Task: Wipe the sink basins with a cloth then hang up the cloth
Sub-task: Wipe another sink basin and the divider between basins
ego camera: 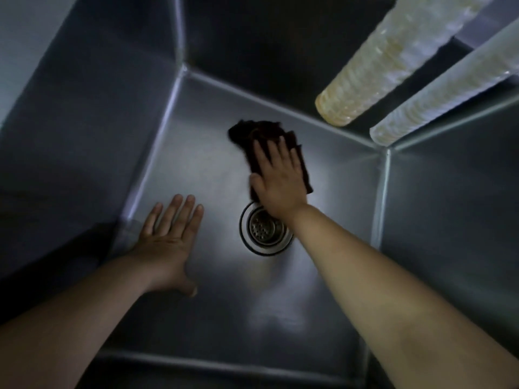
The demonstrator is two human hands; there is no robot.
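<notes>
Nearest us, our two bare forearms reach down into the deep steel sink basin (438,220). Our left hand (168,242) is spread flat, fingers straight and thumb out to the side, holding nothing; it lies low over the basin floor toward the left wall, and we cannot tell whether the palm actually touches the metal. Just right of it, near the middle of the floor, sits the round drain strainer (262,228), its right edge partly covered by our right wrist. Beyond the drain, our right hand (278,181) presses flat on the dark cloth (247,131), fingers straight and slightly fanned rather than curled round it. The cloth lies bunched on the basin floor between the drain and the far wall, sticking out past our fingertips and along the right side of the hand. Farther off, above the basin's far right corner, two pale tube-shaped objects (393,54) slant across the view side by side, too blurred to name.
</notes>
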